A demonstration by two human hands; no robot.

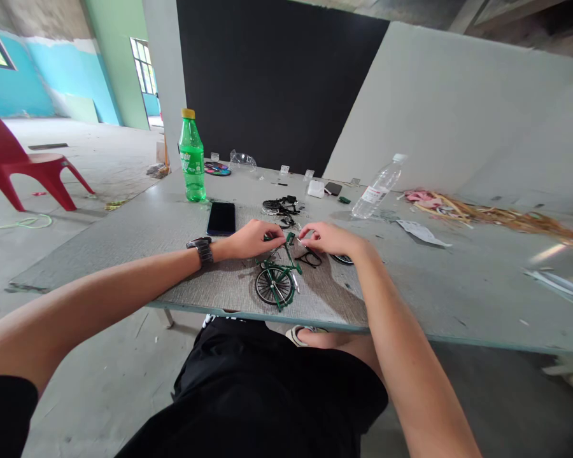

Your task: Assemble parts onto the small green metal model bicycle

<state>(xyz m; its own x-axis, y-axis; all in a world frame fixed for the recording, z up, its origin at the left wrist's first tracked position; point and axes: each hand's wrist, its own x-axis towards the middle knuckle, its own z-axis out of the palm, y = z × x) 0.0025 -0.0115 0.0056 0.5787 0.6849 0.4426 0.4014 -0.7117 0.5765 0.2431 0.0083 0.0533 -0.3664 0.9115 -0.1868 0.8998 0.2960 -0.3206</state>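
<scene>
A green model bicycle frame (282,267) with one black-spoked wheel (274,284) lies on the grey table, its wheel end towards me. My left hand (263,238) is closed at the frame's far end, thumb and fingers pinched on it; the exact grip point is partly hidden. Just right of the frame, my right hand (325,238) pinches a small silver part (300,242) between thumb and forefinger. A thin black part (308,257) rests below the right fingers. Another small wheel (342,259) is partly covered by the right wrist.
Black model parts (281,205) lie beyond my hands. A phone (221,218) and a green bottle (192,159) are at the left. To the right stand a tilted clear bottle (378,189) and a paper sheet (421,233). A white case (316,188) sits farther back.
</scene>
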